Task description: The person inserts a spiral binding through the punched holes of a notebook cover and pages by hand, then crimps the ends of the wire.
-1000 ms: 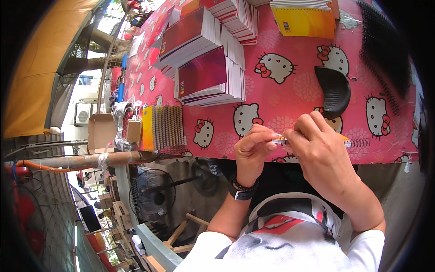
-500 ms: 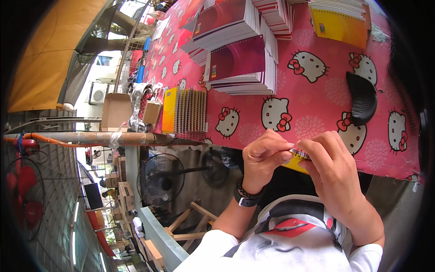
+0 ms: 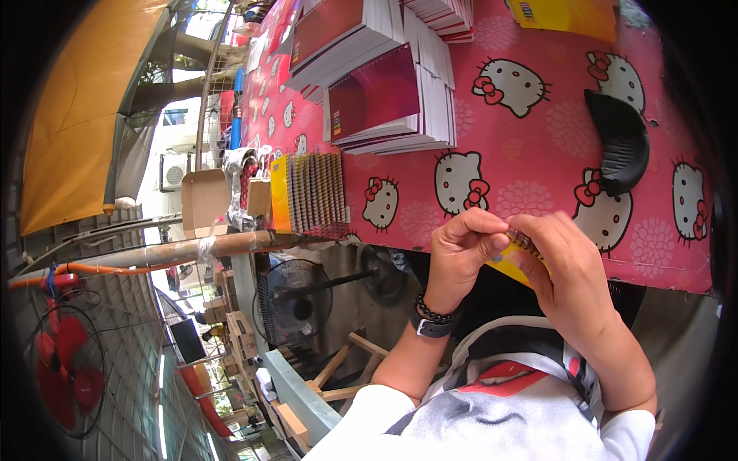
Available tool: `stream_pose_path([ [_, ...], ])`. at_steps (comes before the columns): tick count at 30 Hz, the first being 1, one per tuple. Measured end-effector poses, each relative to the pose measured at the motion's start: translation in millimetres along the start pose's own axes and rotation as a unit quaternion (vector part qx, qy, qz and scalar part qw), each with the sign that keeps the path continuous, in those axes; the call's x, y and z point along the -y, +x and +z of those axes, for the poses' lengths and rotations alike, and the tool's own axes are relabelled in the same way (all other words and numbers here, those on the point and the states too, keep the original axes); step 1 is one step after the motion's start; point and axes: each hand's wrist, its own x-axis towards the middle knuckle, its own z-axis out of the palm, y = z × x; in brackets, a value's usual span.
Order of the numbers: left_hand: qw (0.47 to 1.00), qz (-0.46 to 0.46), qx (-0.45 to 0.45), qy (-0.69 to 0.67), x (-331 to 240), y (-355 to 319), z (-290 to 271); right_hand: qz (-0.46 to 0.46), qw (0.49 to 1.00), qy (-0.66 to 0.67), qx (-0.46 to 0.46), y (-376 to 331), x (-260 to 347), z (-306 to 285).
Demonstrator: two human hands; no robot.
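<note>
Left grip [image 3: 466, 257] pinches the end of the spiral binding [image 3: 526, 243]; right grip [image 3: 563, 263] clasps the yellow notebook [image 3: 513, 270], ideally keeping its edge steady.

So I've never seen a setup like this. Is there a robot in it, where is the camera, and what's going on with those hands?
No robot here: just a person with two bare hands. The camera sits on that person's head, looking down; its fisheye lens bends straight edges near the rim. Left in the picture is the person's left.

The right hand holds a yellow notebook by its coiled edge. The left hand is at the coil's end, though I can't tell whether it grips anything.

On the pink patterned table are stacks of dark red and purple notebooks, a row of yellow spiral-bound notebooks and a curved black object.
</note>
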Motion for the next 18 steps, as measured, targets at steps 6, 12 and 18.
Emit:
stream_pose_path([
  [6,0.999,-0.027,0.039,0.024,-2,7,3,0.025,0.995,0.089,-0.032,2,-13,-6],
  [12,0.998,0.005,0.035,0.055,-10,8,7,0.024,0.994,0.101,-0.042,3,-8,-7],
  [18,0.989,0.085,0.029,0.117,-14,4,12,0.001,0.994,0.101,-0.041,-1,-10,-2],
])
